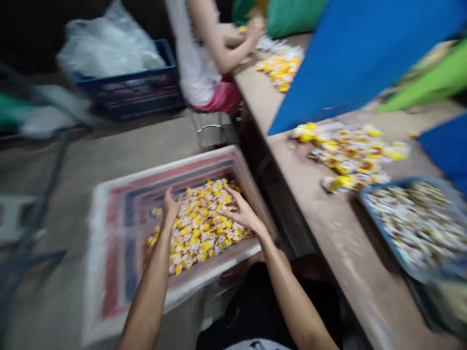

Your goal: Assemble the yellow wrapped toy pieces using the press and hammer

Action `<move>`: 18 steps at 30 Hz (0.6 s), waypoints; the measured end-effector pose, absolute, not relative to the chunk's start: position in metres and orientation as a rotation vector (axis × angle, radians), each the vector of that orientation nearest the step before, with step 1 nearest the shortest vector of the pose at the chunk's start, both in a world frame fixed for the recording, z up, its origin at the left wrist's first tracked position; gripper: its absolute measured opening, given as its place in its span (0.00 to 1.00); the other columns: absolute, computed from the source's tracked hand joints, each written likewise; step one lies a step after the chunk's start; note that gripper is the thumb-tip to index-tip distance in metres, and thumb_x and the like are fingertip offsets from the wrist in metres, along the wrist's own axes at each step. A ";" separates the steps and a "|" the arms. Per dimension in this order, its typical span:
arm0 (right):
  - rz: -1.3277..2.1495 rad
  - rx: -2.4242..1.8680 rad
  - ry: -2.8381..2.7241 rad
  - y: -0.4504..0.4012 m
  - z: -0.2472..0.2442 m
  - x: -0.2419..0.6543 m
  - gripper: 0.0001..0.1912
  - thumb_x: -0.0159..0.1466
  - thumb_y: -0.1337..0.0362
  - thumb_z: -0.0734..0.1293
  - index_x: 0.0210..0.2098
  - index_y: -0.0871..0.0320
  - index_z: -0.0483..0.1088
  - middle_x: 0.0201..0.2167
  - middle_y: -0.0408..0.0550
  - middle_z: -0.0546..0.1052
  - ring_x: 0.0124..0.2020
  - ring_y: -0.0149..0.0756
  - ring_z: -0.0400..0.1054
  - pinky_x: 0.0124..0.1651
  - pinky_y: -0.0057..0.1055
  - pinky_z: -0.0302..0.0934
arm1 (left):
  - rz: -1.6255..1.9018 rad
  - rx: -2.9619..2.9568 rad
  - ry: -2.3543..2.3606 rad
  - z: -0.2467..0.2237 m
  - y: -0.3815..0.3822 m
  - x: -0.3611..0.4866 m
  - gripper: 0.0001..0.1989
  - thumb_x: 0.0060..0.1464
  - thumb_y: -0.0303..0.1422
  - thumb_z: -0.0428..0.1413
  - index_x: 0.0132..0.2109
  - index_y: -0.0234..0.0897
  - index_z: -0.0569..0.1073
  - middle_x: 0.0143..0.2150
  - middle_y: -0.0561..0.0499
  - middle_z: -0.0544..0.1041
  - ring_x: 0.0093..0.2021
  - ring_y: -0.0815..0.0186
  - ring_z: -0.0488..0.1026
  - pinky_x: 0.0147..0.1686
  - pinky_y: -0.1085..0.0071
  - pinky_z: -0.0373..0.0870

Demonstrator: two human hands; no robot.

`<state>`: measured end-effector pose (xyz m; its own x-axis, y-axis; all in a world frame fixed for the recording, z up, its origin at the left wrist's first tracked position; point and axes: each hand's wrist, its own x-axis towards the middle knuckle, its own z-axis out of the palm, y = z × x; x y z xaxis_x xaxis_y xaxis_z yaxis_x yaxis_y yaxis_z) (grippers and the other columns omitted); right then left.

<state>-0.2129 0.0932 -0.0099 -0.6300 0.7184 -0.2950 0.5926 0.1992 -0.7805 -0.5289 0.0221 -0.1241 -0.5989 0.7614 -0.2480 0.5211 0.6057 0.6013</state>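
Observation:
My left hand (171, 206) is over the left side of a heap of small yellow-and-white pieces (202, 228), its thumb and fingers apart. Over the heap's right side is my right hand (241, 211), fingers spread and nothing held in them. Blur hides whether either hand touches the pieces. The heap lies in a large box (98, 233) with a white rim and a red, white and blue striped lining. What exactly the small pieces are is too blurred to tell.
On the right, a long table (314, 209) bears more yellow-and-white pieces (350, 155) and a blue tray (379, 233) of whitish small parts. Blue panels (350, 63) stand on it. Another person (204, 53) sits at its far end. A dark blue crate (127, 92) holds clear bags (109, 46).

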 end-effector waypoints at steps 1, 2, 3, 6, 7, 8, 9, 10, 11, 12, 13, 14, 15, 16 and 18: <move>1.378 -1.274 -2.203 0.105 0.008 -0.184 0.44 0.74 0.44 0.70 0.83 0.41 0.51 0.80 0.49 0.63 0.65 0.44 0.76 0.64 0.41 0.76 | 0.765 1.104 2.288 -0.112 0.062 -0.506 0.35 0.66 0.42 0.56 0.76 0.40 0.59 0.60 0.37 0.79 0.58 0.45 0.81 0.61 0.41 0.78; 1.294 -1.280 -2.095 0.115 0.028 -0.150 0.47 0.73 0.44 0.71 0.84 0.39 0.48 0.81 0.49 0.62 0.65 0.44 0.75 0.64 0.41 0.76 | 0.884 1.219 2.173 -0.097 0.099 -0.475 0.34 0.68 0.43 0.55 0.76 0.42 0.60 0.61 0.38 0.79 0.57 0.48 0.81 0.61 0.44 0.79; 1.163 -1.304 -2.014 0.122 0.049 -0.116 0.50 0.72 0.44 0.72 0.84 0.38 0.46 0.81 0.50 0.60 0.67 0.47 0.74 0.65 0.44 0.75 | 0.996 1.358 2.003 -0.078 0.133 -0.440 0.33 0.68 0.45 0.56 0.75 0.43 0.62 0.62 0.40 0.79 0.55 0.51 0.82 0.60 0.47 0.80; 0.648 -1.583 -2.017 0.142 0.100 -0.020 0.60 0.64 0.46 0.80 0.84 0.42 0.46 0.82 0.56 0.55 0.79 0.59 0.58 0.76 0.57 0.64 | 1.062 1.854 1.381 -0.012 0.207 -0.329 0.36 0.65 0.50 0.64 0.75 0.49 0.66 0.67 0.43 0.77 0.62 0.51 0.79 0.66 0.51 0.78; 0.523 -1.703 -2.073 0.151 0.108 0.004 0.64 0.61 0.47 0.83 0.85 0.44 0.46 0.83 0.59 0.51 0.82 0.63 0.50 0.79 0.61 0.58 | 1.003 2.012 1.244 0.007 0.227 -0.297 0.41 0.61 0.51 0.68 0.76 0.50 0.66 0.72 0.43 0.72 0.69 0.47 0.74 0.71 0.48 0.72; 0.443 -1.808 -2.136 0.161 0.110 0.022 0.67 0.58 0.49 0.85 0.85 0.46 0.45 0.84 0.62 0.47 0.84 0.66 0.43 0.80 0.63 0.53 | 0.935 2.132 1.184 0.021 0.247 -0.269 0.47 0.56 0.51 0.72 0.77 0.50 0.65 0.77 0.42 0.67 0.75 0.42 0.67 0.76 0.44 0.65; 0.400 -1.893 -2.191 0.173 0.109 0.034 0.70 0.56 0.50 0.85 0.85 0.46 0.44 0.84 0.64 0.42 0.85 0.69 0.38 0.80 0.66 0.49 | 0.859 2.208 1.179 0.032 0.267 -0.246 0.53 0.51 0.51 0.75 0.79 0.51 0.63 0.81 0.40 0.60 0.79 0.36 0.59 0.79 0.38 0.57; 0.379 -1.956 -2.232 0.187 0.104 0.042 0.72 0.56 0.50 0.86 0.86 0.46 0.42 0.85 0.65 0.37 0.86 0.72 0.35 0.80 0.68 0.48 | 0.777 2.247 1.205 0.039 0.288 -0.228 0.60 0.46 0.52 0.77 0.81 0.51 0.61 0.83 0.39 0.54 0.82 0.29 0.51 0.79 0.30 0.50; 0.356 -2.002 -2.249 0.202 0.098 0.046 0.72 0.56 0.51 0.85 0.86 0.44 0.40 0.86 0.64 0.33 0.85 0.75 0.32 0.79 0.71 0.47 | 0.697 2.261 1.237 0.042 0.309 -0.214 0.66 0.41 0.52 0.80 0.82 0.52 0.58 0.85 0.37 0.48 0.82 0.22 0.43 0.77 0.23 0.44; 0.329 -2.043 -2.241 0.217 0.093 0.048 0.72 0.56 0.50 0.85 0.86 0.43 0.40 0.86 0.64 0.30 0.85 0.79 0.31 0.78 0.74 0.46 | 0.614 2.256 1.266 0.043 0.329 -0.203 0.72 0.34 0.53 0.82 0.82 0.52 0.57 0.86 0.35 0.44 0.82 0.16 0.38 0.74 0.17 0.40; 0.314 -2.096 -2.215 0.232 0.090 0.050 0.73 0.56 0.49 0.85 0.86 0.43 0.40 0.86 0.64 0.28 0.84 0.82 0.30 0.77 0.76 0.45 | 0.532 2.242 1.285 0.042 0.348 -0.195 0.77 0.27 0.53 0.83 0.83 0.51 0.57 0.86 0.32 0.42 0.81 0.11 0.35 0.71 0.13 0.37; 0.331 -2.159 -2.178 0.246 0.088 0.051 0.75 0.54 0.47 0.86 0.86 0.44 0.40 0.86 0.65 0.27 0.84 0.85 0.31 0.76 0.78 0.46 | 0.450 2.224 1.298 0.041 0.365 -0.188 0.81 0.20 0.53 0.84 0.82 0.50 0.57 0.86 0.30 0.42 0.80 0.07 0.34 0.69 0.10 0.37; 0.385 -2.214 -2.144 0.260 0.088 0.054 0.77 0.52 0.45 0.87 0.86 0.45 0.39 0.86 0.67 0.28 0.83 0.87 0.34 0.76 0.76 0.48 | 0.371 2.204 1.311 0.040 0.378 -0.183 0.84 0.15 0.53 0.84 0.82 0.49 0.59 0.85 0.27 0.43 0.79 0.05 0.35 0.68 0.09 0.37; 0.468 -2.253 -2.121 0.272 0.089 0.058 0.80 0.49 0.42 0.87 0.86 0.47 0.39 0.85 0.70 0.28 0.82 0.86 0.40 0.77 0.73 0.51 | 0.298 2.182 1.329 0.039 0.389 -0.178 0.86 0.11 0.53 0.84 0.81 0.48 0.60 0.85 0.26 0.44 0.78 0.04 0.36 0.68 0.10 0.40; 0.626 -2.277 -2.125 0.291 0.092 0.067 0.84 0.45 0.38 0.88 0.86 0.49 0.39 0.85 0.73 0.28 0.78 0.80 0.56 0.76 0.64 0.58 | 0.184 2.144 1.371 0.036 0.400 -0.174 0.85 0.09 0.56 0.83 0.80 0.46 0.62 0.84 0.24 0.44 0.78 0.03 0.40 0.69 0.13 0.46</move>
